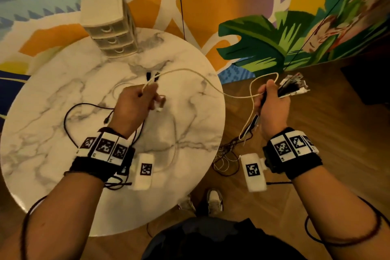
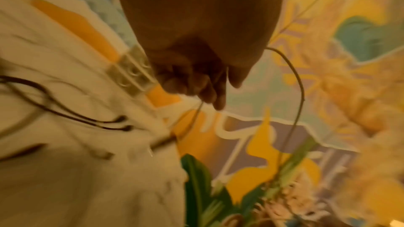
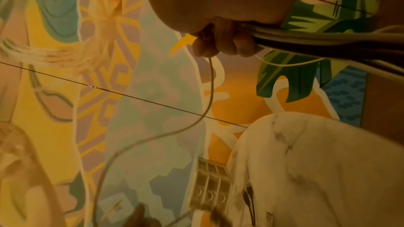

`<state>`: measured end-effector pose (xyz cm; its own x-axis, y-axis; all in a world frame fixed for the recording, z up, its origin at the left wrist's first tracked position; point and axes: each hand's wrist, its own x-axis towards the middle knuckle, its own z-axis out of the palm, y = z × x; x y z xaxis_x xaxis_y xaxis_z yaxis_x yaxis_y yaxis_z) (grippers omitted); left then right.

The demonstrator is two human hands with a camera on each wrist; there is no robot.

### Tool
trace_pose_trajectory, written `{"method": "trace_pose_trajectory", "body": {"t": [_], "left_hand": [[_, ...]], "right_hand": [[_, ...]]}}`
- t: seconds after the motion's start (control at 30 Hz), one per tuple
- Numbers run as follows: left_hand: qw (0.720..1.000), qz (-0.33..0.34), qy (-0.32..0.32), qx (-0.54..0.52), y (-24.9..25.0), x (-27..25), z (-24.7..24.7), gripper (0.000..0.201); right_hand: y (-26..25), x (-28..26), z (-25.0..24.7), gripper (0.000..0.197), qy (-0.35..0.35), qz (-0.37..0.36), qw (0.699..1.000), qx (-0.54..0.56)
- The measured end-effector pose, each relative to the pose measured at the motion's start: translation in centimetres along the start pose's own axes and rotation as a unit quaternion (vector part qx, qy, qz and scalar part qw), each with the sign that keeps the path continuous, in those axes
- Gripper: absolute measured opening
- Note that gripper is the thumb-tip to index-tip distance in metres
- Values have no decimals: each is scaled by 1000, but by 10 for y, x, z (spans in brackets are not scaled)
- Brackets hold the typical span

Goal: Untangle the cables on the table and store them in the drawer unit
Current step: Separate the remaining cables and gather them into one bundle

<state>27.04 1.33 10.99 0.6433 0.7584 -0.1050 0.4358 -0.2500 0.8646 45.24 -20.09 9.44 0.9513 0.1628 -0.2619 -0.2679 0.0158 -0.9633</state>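
Observation:
A white cable (image 1: 190, 74) arcs through the air between both hands above the round marble table (image 1: 42, 133). My left hand (image 1: 137, 101) pinches one end of it over the table's middle; its white plug (image 1: 159, 107) hangs below the fingers. My right hand (image 1: 272, 101), off the table's right edge, grips a bundle of dark and white cables (image 1: 292, 86) (image 3: 328, 40) together with the white cable's looped other end (image 3: 211, 84). A black cable (image 1: 67, 116) lies looped on the table by my left wrist. The beige three-drawer unit (image 1: 109, 25) stands at the table's far edge, drawers closed.
Two black plugs (image 1: 152, 76) lie on the table beyond my left hand. A tangle of thin wires (image 1: 228, 158) lies on the wooden floor beside the table. A painted mural wall stands behind. My shoes (image 1: 214, 200) are near the table's front edge.

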Motion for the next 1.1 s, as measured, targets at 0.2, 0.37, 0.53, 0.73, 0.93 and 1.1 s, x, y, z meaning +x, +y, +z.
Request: {"method": "trace_pose_trajectory", "body": {"t": [0.2, 0.37, 0.53, 0.73, 0.93, 1.1], "left_hand": [[966, 4, -258, 26, 25, -27, 95, 44], [910, -78, -397, 92, -33, -62, 162, 25], [871, -221, -437, 29, -35, -77, 190, 21], [951, 51, -298, 74, 41, -60, 217, 58], [897, 220, -375, 81, 87, -49, 237, 43], [902, 226, -340, 141, 78, -39, 245, 27]], "right_hand": [[-15, 10, -45, 37, 29, 2, 999, 14], [-22, 14, -92, 37, 41, -3, 999, -13], [-24, 6, -122, 37, 27, 0, 999, -41], [-24, -3, -128, 35, -13, -6, 998, -66], [-31, -5, -123, 36, -80, -12, 994, -77], [-31, 4, -136, 41, -86, -33, 991, -101]]}}
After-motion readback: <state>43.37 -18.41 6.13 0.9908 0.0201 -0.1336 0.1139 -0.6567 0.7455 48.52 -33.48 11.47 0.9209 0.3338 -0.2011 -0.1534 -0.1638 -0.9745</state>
